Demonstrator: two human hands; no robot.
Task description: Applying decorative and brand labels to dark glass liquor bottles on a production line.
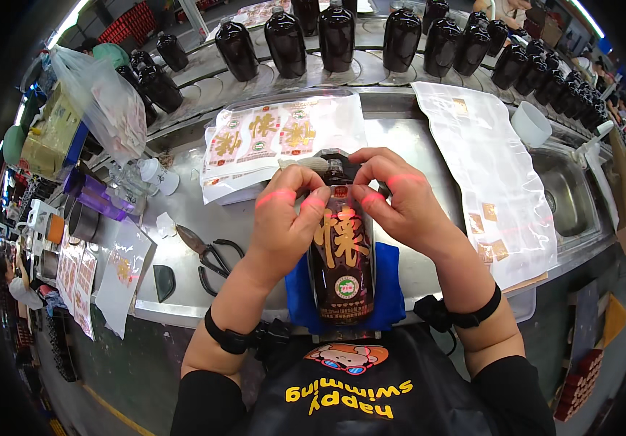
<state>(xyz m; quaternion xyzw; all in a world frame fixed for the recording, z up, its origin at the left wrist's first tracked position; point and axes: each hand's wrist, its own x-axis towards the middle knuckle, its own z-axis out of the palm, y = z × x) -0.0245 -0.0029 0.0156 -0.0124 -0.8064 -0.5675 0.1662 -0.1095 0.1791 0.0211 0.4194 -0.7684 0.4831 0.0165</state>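
A dark brown bottle (342,261) lies lengthwise on a blue cloth pad (393,287) at the near edge of the steel surface (407,145), its neck pointing away from the person. Both hands meet at its shoulder and neck. The left hand (287,218) has its grip pinched on the bottle's left shoulder, thumb and forefinger pressing down a small red label (340,192) at the base of the neck; the right hand (400,207) grips the other side of the neck in the same pinch, its fingertips on the label's right edge.

Below the grip, toward the person, the bottle's body already carries a large gold character and a round green-and-white seal (346,287), both lying flat, so the body labelling looks finished. The neck label seems to be the piece in hand: it is in place but apparently being smoothed down, so this bottle looks close to done.

Beyond the grip lies a stack of label sheets in clear wrap (276,138), and past that a row of bare dark bottles (338,36) stands on a conveyor, which suggests much of the batch remains. Left of the grip rest black scissors (211,258); to its right lies a clear backing sheet with a few gold stickers left (491,189).
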